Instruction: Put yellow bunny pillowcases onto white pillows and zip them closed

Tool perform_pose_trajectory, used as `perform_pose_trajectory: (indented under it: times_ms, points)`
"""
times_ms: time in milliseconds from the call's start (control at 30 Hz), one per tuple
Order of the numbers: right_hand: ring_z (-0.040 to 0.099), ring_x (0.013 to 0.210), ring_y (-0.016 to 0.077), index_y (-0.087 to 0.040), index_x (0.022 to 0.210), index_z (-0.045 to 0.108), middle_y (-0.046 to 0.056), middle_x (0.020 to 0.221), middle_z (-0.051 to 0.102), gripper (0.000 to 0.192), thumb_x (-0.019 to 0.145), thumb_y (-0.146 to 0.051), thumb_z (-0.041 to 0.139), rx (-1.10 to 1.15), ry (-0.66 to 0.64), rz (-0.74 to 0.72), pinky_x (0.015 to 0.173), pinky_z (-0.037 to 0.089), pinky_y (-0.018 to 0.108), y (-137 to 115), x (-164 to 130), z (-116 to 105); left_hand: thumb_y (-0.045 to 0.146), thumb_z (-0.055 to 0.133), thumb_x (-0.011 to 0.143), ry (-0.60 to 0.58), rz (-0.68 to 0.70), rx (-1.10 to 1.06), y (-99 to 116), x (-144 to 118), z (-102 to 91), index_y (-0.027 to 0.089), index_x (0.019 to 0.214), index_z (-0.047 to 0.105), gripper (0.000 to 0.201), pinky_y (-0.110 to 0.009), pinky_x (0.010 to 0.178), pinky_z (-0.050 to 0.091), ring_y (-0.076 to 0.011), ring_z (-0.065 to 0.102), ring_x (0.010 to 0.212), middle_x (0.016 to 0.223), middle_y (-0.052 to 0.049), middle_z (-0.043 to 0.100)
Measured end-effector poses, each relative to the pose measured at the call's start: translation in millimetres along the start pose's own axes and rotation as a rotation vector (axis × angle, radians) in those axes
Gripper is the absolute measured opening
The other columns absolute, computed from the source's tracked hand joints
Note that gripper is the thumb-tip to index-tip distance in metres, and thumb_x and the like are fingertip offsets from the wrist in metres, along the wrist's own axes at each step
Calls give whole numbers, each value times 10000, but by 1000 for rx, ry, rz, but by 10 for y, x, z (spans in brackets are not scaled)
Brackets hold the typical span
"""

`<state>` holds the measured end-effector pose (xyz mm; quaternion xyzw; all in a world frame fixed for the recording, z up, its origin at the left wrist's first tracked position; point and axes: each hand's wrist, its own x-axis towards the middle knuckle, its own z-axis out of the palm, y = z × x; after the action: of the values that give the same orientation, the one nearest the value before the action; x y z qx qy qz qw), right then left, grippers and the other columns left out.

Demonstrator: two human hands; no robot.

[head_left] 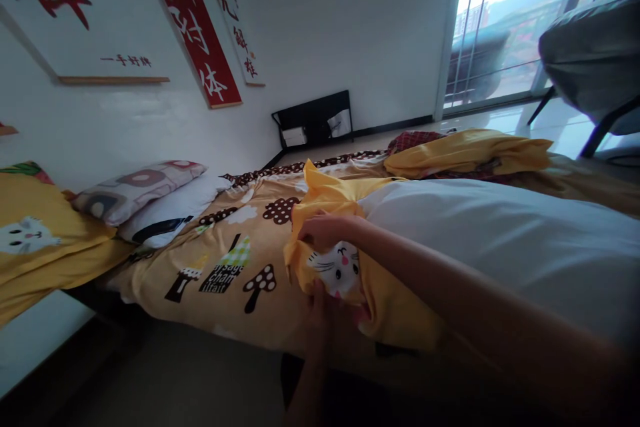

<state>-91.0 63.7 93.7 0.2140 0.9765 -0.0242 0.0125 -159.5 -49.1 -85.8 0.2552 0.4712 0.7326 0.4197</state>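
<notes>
Your right hand point(323, 230) had its fingers curled closed on the yellow cat-print cloth point(300, 257), knuckles up, just beside the printed face. Your left hand point(316, 307) was below it at the face's near edge, touching the cloth; that spot was dark, so I couldn't tell whether it pinched or just pressed.

The cloth sat bunched at the left end of the white padded piece point(475, 227), yellow also running along its near side. My read: you had one hand above and one below the print so loose fabric stayed under control, and the bed's patterned sheet point(200, 323) carried the padding's weight, leaving both hands for the cloth.

Right forearm crossed over the near-side yellow, probably because you were working from the bed's near edge.

Second yellow cloth point(465, 150) lay rumpled behind the white piece, away from your hands. Grey-patterned pillow point(145, 190) leaned on a white pillow point(185, 210) at the left, well apart from your grip.
</notes>
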Motion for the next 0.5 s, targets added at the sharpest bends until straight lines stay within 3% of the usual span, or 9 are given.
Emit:
perform_pose_trajectory:
  times_ms: [100, 200, 367, 500]
  points:
    - [560, 713, 100, -180, 949, 725, -10, 889, 716, 347, 696, -31, 540, 29, -144, -55, 642, 367, 227, 28, 67, -55, 556, 742, 687, -18, 9, -51, 10, -3, 23, 179, 957, 707, 465, -280, 838, 527, -224, 666, 975, 1028, -93, 714]
    - [562, 720, 90, -193, 969, 715, -30, 890, 711, 359, 697, -24, 554, 45, -161, -56, 659, 363, 227, 49, 68, -86, 606, 761, 621, -3, 6, -69, 47, -15, 60, 152, 908, 712, 539, -281, 784, 539, -229, 682, 900, 947, -104, 725]
    - [567, 786, 145, -128, 867, 695, 62, 886, 693, 171, 758, -95, 568, -11, 90, -11, 664, 347, 268, -11, -82, 15, 594, 718, 688, -1, -6, -20, 92, -18, 42, 161, 881, 705, 474, -285, 791, 541, -231, 681, 918, 894, -94, 726]
    - [574, 829, 165, -99, 887, 666, 103, 913, 678, 154, 822, -97, 527, -132, 223, -59, 705, 369, 277, -41, -172, 142, 569, 735, 683, 7, 7, -47, 138, -16, 60, 179, 873, 700, 436, -282, 787, 547, -224, 684, 904, 878, -79, 726]
